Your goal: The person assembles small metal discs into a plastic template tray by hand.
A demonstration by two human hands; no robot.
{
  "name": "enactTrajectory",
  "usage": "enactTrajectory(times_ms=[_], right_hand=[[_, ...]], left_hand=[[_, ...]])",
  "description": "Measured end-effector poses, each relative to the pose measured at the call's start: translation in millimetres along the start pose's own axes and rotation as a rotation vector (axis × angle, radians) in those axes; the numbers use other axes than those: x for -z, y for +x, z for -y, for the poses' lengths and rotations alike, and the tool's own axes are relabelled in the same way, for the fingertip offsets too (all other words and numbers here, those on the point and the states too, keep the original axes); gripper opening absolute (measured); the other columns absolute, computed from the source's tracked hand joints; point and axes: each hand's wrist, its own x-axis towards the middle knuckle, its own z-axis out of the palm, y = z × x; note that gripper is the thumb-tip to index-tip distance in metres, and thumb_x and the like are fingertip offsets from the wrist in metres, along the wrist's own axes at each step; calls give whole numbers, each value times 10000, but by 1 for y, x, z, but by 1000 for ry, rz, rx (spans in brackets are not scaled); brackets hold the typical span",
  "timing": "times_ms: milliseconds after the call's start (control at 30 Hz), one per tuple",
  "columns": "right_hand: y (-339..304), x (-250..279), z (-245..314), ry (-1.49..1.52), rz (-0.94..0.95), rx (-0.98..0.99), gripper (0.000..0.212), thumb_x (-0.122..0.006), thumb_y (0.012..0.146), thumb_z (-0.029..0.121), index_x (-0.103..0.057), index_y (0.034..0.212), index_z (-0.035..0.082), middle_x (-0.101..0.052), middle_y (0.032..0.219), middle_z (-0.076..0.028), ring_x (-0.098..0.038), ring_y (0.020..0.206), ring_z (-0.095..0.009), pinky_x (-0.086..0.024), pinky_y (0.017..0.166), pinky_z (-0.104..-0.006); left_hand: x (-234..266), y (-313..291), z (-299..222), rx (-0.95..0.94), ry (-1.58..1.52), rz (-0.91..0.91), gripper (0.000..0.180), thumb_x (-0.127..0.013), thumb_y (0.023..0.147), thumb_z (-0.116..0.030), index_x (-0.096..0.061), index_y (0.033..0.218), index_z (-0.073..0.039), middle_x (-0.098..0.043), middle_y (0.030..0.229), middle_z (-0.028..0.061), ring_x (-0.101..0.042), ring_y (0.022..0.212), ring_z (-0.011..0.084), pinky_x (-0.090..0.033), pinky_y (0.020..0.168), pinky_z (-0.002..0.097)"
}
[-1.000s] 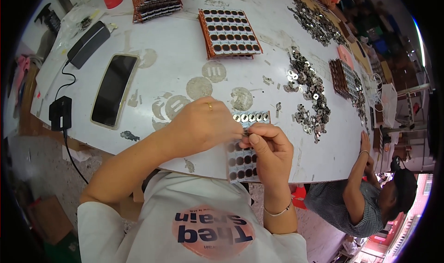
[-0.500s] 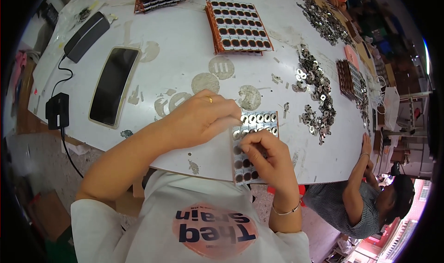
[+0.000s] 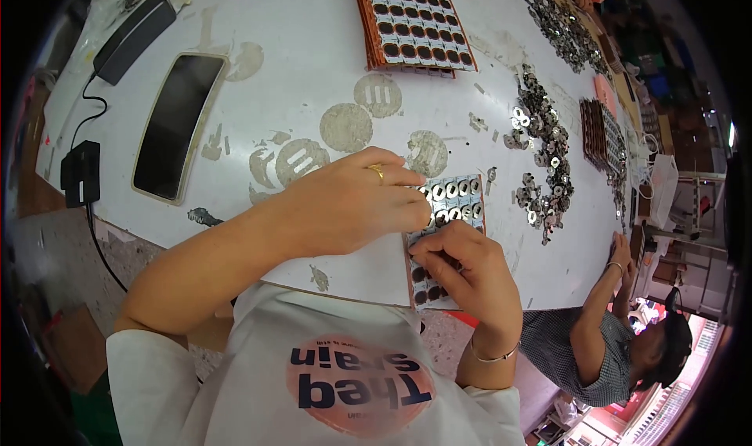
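A flat panel (image 3: 460, 201) with an orange-brown edge lies at the table's near edge, in front of me. Shiny silver metal discs (image 3: 450, 190) sit in its far rows, while dark round spots (image 3: 421, 297) show in the near rows. My left hand (image 3: 352, 203) reaches over the panel's left side with its fingers curled; its fingertips are partly hidden. Thumb and forefinger of my right hand (image 3: 474, 273) pinch together just above the middle rows, close to the left fingertips. Whatever either hand holds is too small or covered to make out.
Loose metal pieces (image 3: 540, 160) lie heaped to the right. Stacked panels (image 3: 415, 23) stand at the far middle, another stack (image 3: 599, 132) at far right. A phone (image 3: 178, 125) and a black adapter (image 3: 81, 174) with cable are left. Another person (image 3: 583, 352) sits at right.
The whole view has shifted slightly. My left hand has moved right, further over the panel and nearer my right hand. My right hand stays pinched over the middle rows.
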Motion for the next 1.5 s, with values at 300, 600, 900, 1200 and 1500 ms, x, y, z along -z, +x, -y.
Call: enactTrajectory(times_ms=[300, 600, 900, 1200, 1500], right_hand=[[4, -7, 5, 27, -41, -67, 168, -740, 958, 50, -755, 1125, 51, -690, 948, -111, -690, 724, -216, -560, 669, -362], [-6, -23, -1, 71, -216, -197, 262, -841, 877, 70, -735, 1116, 58, -677, 943, -89, -682, 746, -208, -562, 673, -357], [-11, -35, -7, -307, -254, 71, 214, -829, 870, 114, -707, 1045, 94, -637, 948, -100, -658, 864, -317, -560, 706, -426], [-15, -51, 0, -430, -377, 88, 194, -794, 911, 122, -650, 1019, 50, -606, 945, -154, -617, 892, -377, -531, 734, -450], [-14, -35, -7, -322, -255, 207, 235, -777, 949, 142, -651, 1096, 11, -649, 1038, -158, -656, 907, -355, -540, 743, -438]], left_hand=[[-4, 2, -9, 90, 4, 11, 300, -649, 931, -48, -673, 1228, -86, -729, 1276, 98, -695, 1178, 273, -515, 1095, 449], [-3, 5, -10, 158, 14, 66, 341, -672, 929, -54, -668, 1269, -77, -730, 1292, 105, -705, 1161, 268, -515, 1097, 465], [-10, 0, -9, 100, 113, 16, 327, -692, 931, -85, -673, 1258, -93, -759, 1271, 49, -710, 1234, 229, -520, 1110, 467], [-10, 5, -13, 102, 125, -2, 336, -683, 947, -64, -666, 1281, -100, -776, 1233, 114, -740, 1200, 246, -519, 1127, 469], [-5, 1, -16, 148, 114, -6, 271, -717, 971, -68, -697, 1240, -93, -780, 1209, 67, -728, 1203, 240, -500, 1138, 449]])
